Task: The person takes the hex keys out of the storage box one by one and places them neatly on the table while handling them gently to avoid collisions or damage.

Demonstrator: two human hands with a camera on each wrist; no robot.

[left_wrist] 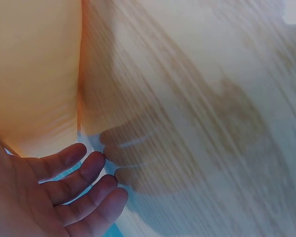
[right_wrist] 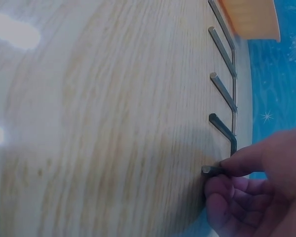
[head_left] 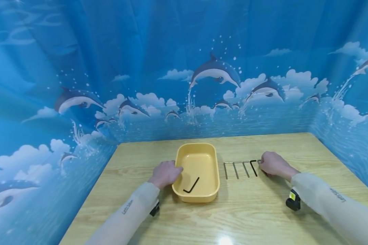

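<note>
My left hand (head_left: pixel 167 174) holds the left side of a yellow plastic tray (head_left: pixel 217 170), thumb over its rim. In the left wrist view, the fingers (left_wrist: pixel 91 210) spread below the tray's outer wall (left_wrist: pixel 37 74), close over the tabletop. A black hex key (head_left: pixel 192 186) lies inside the tray near its front. My right hand (head_left: pixel 274 164) pinches a hex key (right_wrist: pixel 213 170) between thumb and fingertips at the right end of a row. Most of that key is hidden by the hand. Beside it lies a black hex key (head_left: pixel 253 168), then silver hex keys (head_left: pixel 235 170) toward the tray.
The wood-grain table (head_left: pixel 239 217) is backed by a blue curtain (head_left: pixel 159 112) printed with dolphins and clouds, which also closes off both sides. Each wrist wears a small black camera, the right one (head_left: pixel 293 200) hanging under the sleeve.
</note>
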